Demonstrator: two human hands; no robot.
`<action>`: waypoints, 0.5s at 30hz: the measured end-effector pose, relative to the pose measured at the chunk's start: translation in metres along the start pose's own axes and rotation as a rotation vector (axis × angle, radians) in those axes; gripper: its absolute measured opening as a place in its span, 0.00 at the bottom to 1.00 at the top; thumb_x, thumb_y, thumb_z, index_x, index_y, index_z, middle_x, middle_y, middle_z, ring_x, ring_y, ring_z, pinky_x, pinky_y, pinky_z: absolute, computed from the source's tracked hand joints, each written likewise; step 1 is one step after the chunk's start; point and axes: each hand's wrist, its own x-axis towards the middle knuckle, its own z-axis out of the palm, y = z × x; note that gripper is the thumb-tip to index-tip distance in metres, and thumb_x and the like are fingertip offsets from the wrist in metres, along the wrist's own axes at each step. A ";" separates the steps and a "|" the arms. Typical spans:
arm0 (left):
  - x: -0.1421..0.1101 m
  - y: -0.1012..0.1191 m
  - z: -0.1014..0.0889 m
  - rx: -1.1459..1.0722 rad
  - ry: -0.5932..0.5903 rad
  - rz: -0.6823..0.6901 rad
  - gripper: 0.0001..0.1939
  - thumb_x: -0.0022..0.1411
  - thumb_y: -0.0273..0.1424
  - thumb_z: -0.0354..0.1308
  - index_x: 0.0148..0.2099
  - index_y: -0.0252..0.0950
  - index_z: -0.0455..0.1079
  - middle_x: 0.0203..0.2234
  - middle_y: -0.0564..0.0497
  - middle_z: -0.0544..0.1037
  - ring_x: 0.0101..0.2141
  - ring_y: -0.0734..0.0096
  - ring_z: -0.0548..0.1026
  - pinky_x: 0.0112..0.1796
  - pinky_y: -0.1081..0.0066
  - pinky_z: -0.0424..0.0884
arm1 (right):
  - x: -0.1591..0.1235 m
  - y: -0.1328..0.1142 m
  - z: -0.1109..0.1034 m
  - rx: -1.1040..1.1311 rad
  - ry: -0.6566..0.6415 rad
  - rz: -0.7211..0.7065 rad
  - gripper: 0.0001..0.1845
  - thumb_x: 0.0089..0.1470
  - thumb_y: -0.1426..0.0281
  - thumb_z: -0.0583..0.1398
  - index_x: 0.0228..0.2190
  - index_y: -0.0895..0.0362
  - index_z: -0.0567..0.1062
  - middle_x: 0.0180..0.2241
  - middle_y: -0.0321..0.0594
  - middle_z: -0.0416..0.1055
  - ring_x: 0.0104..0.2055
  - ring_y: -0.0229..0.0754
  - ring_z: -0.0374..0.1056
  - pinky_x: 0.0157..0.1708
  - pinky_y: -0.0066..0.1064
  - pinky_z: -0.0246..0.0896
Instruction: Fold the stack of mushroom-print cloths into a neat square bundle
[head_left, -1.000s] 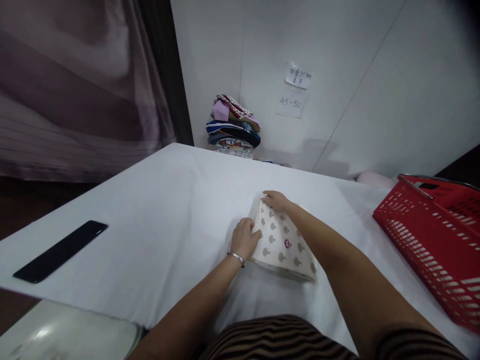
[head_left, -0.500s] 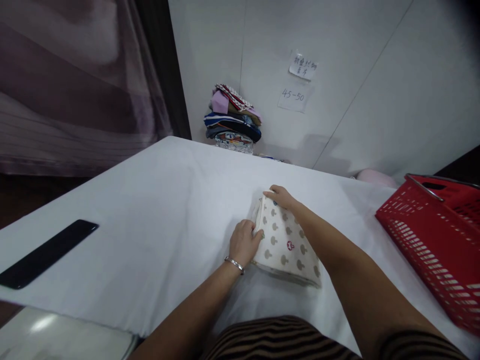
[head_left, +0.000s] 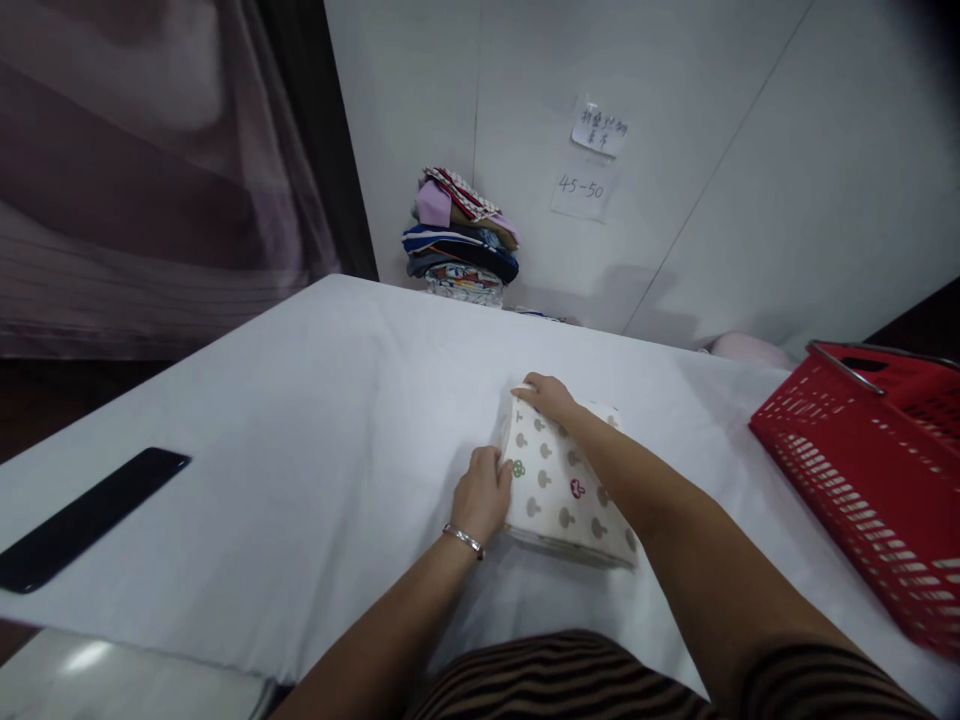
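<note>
A folded cream cloth (head_left: pixel 551 490) with a mushroom print lies on the white-covered table (head_left: pixel 300 420), in front of my body. My left hand (head_left: pixel 482 490), with a silver bracelet at the wrist, grips the cloth's left edge, thumb on top and fingers at the side. At the far left corner, my right hand (head_left: pixel 549 396) pinches the layers together, its forearm crossing over the cloth's right part. The fingers under the edge are partly hidden.
A red basket (head_left: pixel 847 490) with a metal handle stands at the right. A dark flat bar (head_left: pixel 90 520) lies at the left. Folded fabrics (head_left: pixel 461 235) are piled beyond the far edge, by the wall with paper notes (head_left: pixel 581 190).
My right hand has moved slightly left with the cloth's far corner. The cloth's left edge lies flatter, and more of its far right part shows. My left hand stays at the left edge.
</note>
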 end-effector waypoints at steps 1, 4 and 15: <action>-0.001 0.001 -0.001 0.043 -0.018 -0.002 0.10 0.64 0.35 0.44 0.43 0.38 0.62 0.40 0.47 0.70 0.37 0.66 0.72 0.35 0.69 0.62 | -0.001 -0.001 0.001 -0.026 0.007 0.002 0.24 0.54 0.50 0.51 0.41 0.54 0.71 0.34 0.42 0.73 0.36 0.44 0.66 0.33 0.29 0.55; -0.001 0.004 -0.002 0.171 -0.068 -0.001 0.13 0.66 0.36 0.39 0.42 0.38 0.63 0.38 0.47 0.70 0.33 0.67 0.72 0.31 0.69 0.61 | -0.001 -0.001 0.004 -0.098 0.006 -0.003 0.25 0.56 0.49 0.50 0.43 0.54 0.70 0.35 0.44 0.73 0.37 0.46 0.67 0.34 0.30 0.55; 0.000 0.012 -0.012 0.375 -0.048 0.080 0.13 0.65 0.33 0.41 0.43 0.37 0.66 0.42 0.44 0.70 0.39 0.61 0.71 0.35 0.65 0.64 | 0.003 -0.002 0.016 -0.281 0.082 -0.108 0.25 0.59 0.53 0.48 0.45 0.58 0.71 0.44 0.48 0.70 0.47 0.49 0.62 0.45 0.36 0.51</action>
